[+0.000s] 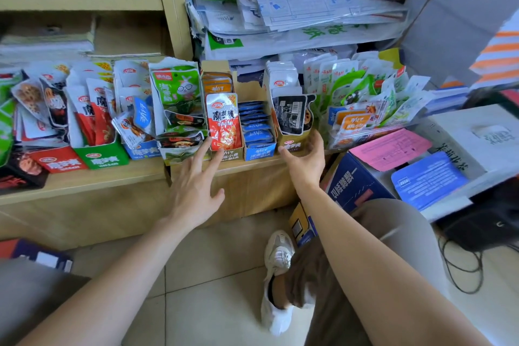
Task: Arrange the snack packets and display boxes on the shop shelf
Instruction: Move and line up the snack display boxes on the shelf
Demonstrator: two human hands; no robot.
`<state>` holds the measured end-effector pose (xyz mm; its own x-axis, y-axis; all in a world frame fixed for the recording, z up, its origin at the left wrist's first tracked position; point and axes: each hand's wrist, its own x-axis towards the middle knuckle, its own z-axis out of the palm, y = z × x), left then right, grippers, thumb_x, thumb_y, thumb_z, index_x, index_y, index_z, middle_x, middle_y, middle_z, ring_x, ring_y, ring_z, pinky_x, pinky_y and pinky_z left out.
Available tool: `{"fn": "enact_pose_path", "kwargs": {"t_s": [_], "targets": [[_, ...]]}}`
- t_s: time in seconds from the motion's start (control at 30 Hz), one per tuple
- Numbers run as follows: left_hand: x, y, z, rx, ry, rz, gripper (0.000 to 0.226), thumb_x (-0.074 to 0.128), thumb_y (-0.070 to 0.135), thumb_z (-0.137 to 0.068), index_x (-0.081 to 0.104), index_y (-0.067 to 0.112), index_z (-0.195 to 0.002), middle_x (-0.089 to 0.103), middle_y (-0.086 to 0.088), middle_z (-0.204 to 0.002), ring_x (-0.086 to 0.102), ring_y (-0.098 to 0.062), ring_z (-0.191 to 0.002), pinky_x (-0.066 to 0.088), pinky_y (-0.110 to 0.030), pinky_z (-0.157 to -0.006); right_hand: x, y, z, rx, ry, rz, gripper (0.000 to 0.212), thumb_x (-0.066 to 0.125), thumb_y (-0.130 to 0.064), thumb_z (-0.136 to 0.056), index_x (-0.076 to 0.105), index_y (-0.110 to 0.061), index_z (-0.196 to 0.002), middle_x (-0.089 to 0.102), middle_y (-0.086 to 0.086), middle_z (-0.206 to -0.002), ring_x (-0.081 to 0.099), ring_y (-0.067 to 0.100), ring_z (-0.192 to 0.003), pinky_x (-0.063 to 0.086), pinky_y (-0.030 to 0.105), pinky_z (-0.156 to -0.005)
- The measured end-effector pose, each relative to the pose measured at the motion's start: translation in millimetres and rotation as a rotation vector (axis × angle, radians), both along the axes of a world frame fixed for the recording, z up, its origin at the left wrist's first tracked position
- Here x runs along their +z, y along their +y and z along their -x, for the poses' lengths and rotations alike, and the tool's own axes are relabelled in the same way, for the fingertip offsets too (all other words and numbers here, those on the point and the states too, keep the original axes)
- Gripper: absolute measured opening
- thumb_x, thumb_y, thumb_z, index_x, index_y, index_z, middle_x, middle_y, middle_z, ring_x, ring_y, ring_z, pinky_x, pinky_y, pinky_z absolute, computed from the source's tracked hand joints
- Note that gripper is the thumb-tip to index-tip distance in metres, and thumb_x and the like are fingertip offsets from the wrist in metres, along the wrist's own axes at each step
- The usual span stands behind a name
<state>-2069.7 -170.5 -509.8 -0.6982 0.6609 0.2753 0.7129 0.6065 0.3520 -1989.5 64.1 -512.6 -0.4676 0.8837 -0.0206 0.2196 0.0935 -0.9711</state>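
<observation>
Squaring up the pale wooden shelf (98, 180), I judge: my left hand (193, 191), released, reaches the red foil snack packet (223, 121) at its near edge; my right hand (306, 159), also released, flanks the tan cardboard display box (293, 145). Next, press both inward evenly.

1. The left hand (193, 191) and right hand (306, 160) are bare, and so are both forearms (134, 258) down to the picture's lower edge.
2. Loose trousers (398, 230) of dull grey-brown cloth cover the legs.
3. One foot wears a pale cream sneaker (276, 258) with laces and a mesh upper.
4. A dark sock (270, 291) shows at the ankle.
</observation>
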Motion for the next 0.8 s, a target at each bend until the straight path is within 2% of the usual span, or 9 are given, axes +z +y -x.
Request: {"fn": "enact_pose_path", "kwargs": {"t_s": [0.13,0.23,0.33,0.37,0.47,0.6,0.7,0.8], "targets": [[0.3,-3.3,0.3,-0.013,0.016,0.001,0.091,0.08,0.026,-0.081,0.032,0.024,-0.157,0.004,0.005,-0.168,0.037,-0.032,-0.138,0.047,-0.047,-0.103,-0.3,1.6,7.2,0.047,-0.1,-0.116,0.09,0.085,-0.034,-0.071,0.035,-0.034,-0.146,0.054,-0.008,-0.14,0.037,0.019,-0.136,0.028,0.043,-0.117],[0.6,-4.9,0.2,-0.017,0.031,0.005,0.091,0.081,0.026,-0.08,0.032,0.024,-0.157,0.006,0.004,-0.168,0.039,-0.032,-0.136,0.048,-0.046,-0.102,0.9,5.0,7.5,0.022,-0.114,-0.108,0.075,0.085,-0.036,-0.07,0.046,-0.029,-0.134,0.06,-0.008,-0.126,0.048,0.019,-0.126,0.043,0.046,-0.11],[0.0,-3.3,0.2,-0.011,0.033,0.011,0.092,0.081,0.027,-0.08,0.031,0.024,-0.157,0.005,0.004,-0.168,0.04,-0.033,-0.135,0.051,-0.045,-0.098,0.0,-4.2,-2.4,-0.025,-0.04,-0.051,0.062,0.086,-0.022,-0.072,0.05,-0.027,-0.121,0.059,-0.018,-0.105,0.057,0.0,-0.1,0.05,0.032,-0.102],[0.2,-2.8,0.1,-0.007,0.029,0.013,0.092,0.081,0.028,-0.08,0.031,0.025,-0.157,0.004,0.005,-0.168,0.04,-0.032,-0.135,0.053,-0.045,-0.096,-2.0,-9.9,-7.2,-0.044,-0.009,-0.046,0.064,0.087,-0.02,-0.071,0.049,-0.028,-0.122,0.058,-0.02,-0.105,0.057,-0.003,-0.098,0.049,0.028,-0.101],[-0.5,-1.5,0.3,0.0,0.013,0.009,0.093,0.08,0.028,-0.081,0.029,0.026,-0.158,0.0,0.007,-0.168,0.04,-0.031,-0.138,0.054,-0.043,-0.092,-5.5,-20.0,-16.0,-0.048,0.06,-0.063,0.08,0.089,-0.024,-0.069,0.045,-0.028,-0.135,0.057,-0.02,-0.117,0.055,-0.004,-0.108,0.043,0.015,-0.097],[-1.3,-1.8,0.4,-0.017,0.011,-0.008,0.093,0.08,0.027,-0.081,0.029,0.026,-0.158,-0.001,0.007,-0.168,0.04,-0.03,-0.139,0.052,-0.043,-0.097,1.3,-14.7,-16.0,-0.084,0.032,-0.113,0.069,0.089,-0.033,-0.068,0.055,-0.026,-0.127,0.066,-0.015,-0.114,0.062,-0.003,-0.106,0.05,0.022,-0.097],[-1.0,-3.2,1.5,-0.018,-0.013,-0.014,0.093,0.079,0.026,-0.082,0.026,0.028,-0.159,-0.004,0.011,-0.168,0.038,-0.027,-0.14,0.051,-0.039,-0.098,14.8,-18.9,-23.7,-0.145,0.048,-0.169,0.056,0.087,-0.03,-0.07,0.061,-0.021,-0.119,0.068,-0.013,-0.103,0.059,-0.015,-0.093,0.05,0.013,-0.088],[-0.6,-9.3,-1.9,-0.089,-0.114,-0.129,0.086,0.075,0.015,-0.085,0.031,0.026,-0.157,0.002,0.013,-0.168,0.03,-0.017,-0.146,0.041,-0.032,-0.109,33.0,-25.6,-36.1,-0.161,0.113,-0.204,0.044,0.085,-0.026,-0.071,0.063,-0.022,-0.11,0.068,-0.013,-0.094,0.061,-0.011,-0.086,0.048,0.009,-0.08]]}}
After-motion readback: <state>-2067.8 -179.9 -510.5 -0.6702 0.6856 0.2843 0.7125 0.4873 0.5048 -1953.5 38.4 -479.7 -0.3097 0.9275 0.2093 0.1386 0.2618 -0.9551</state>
